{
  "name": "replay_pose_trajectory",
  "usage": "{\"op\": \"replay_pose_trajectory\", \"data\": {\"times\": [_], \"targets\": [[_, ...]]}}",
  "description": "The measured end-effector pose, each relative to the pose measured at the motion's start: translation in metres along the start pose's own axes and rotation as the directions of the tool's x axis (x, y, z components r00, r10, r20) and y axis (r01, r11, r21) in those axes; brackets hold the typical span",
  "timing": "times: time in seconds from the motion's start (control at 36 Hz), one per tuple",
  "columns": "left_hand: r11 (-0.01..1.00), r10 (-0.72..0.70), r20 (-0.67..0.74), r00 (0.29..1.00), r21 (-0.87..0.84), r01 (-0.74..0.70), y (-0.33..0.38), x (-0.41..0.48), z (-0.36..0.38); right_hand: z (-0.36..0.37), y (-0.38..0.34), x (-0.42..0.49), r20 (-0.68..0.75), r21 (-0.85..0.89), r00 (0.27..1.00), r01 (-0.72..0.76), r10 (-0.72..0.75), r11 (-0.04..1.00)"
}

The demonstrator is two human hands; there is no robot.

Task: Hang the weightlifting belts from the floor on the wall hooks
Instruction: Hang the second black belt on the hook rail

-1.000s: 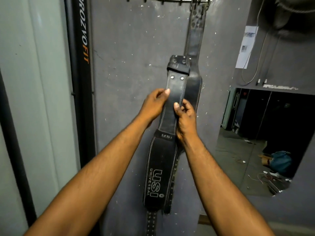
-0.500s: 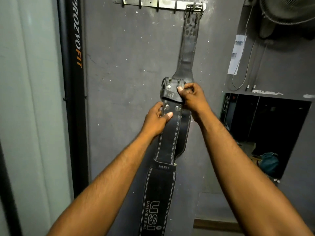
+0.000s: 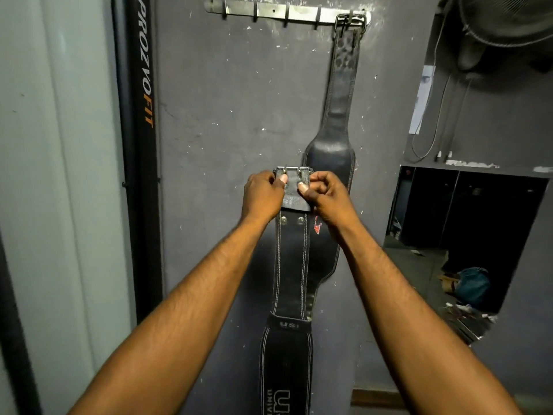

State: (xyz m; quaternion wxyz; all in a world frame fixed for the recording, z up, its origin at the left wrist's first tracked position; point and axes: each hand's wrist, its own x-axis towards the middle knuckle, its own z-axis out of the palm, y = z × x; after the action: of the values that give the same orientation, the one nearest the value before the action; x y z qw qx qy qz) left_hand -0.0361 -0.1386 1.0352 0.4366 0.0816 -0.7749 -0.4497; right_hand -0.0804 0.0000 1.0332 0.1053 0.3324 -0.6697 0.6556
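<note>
Now we hold the stitched belt (image 3: 291,265) upright against the grey wall (image 3: 224,115). Its buckle (image 3: 293,170) is at the top, and its wide printed part hangs down out of frame. Our left hand (image 3: 263,194) pinches the buckle end from the left, thumb on the front. Our right hand (image 3: 327,196) pinches it from the right in the same way. The hook rail (image 3: 269,10) sits well above us, and a hung belt (image 3: 341,115) already occupies its rightmost hook, just behind ours. The likely trouble lies in the lift. The buckle frame is narrow, so if we miss a free hook (image 3: 286,20) or catch only a prong, the heavy tail could drag the belt off when we let go. Brushing the hung belt on the way up could also unseat it.
</note>
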Motion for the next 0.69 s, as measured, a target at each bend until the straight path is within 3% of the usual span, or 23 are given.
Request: {"op": "replay_pose_trajectory", "data": {"times": [0.14,0.25,0.39,0.56,0.69], "targets": [[0.991,0.088,-0.030,0.996,0.099,-0.085,-0.008,-0.003,0.007,0.009,0.010,0.002,-0.015,-0.187,0.997,0.070,-0.074,0.980],[0.995,0.096,-0.042,0.994,0.037,-0.094,-0.015,0.007,0.019,0.011,0.018,0.015,-0.053,-0.288,0.994,0.076,-0.095,0.955],[0.986,0.154,-0.152,0.976,-0.036,-0.161,-0.021,0.037,0.040,0.014,0.028,0.047,-0.078,-0.373,0.966,0.201,-0.246,0.906],[0.955,0.136,-0.281,0.950,-0.218,-0.201,-0.003,0.093,0.068,0.013,0.035,0.105,-0.310,-0.249,0.893,0.255,-0.326,0.934],[0.851,0.115,-0.433,0.894,-0.421,-0.313,0.025,0.161,0.095,0.005,0.025,0.176,-0.428,-0.172,0.782,0.422,-0.453,0.890]]}}
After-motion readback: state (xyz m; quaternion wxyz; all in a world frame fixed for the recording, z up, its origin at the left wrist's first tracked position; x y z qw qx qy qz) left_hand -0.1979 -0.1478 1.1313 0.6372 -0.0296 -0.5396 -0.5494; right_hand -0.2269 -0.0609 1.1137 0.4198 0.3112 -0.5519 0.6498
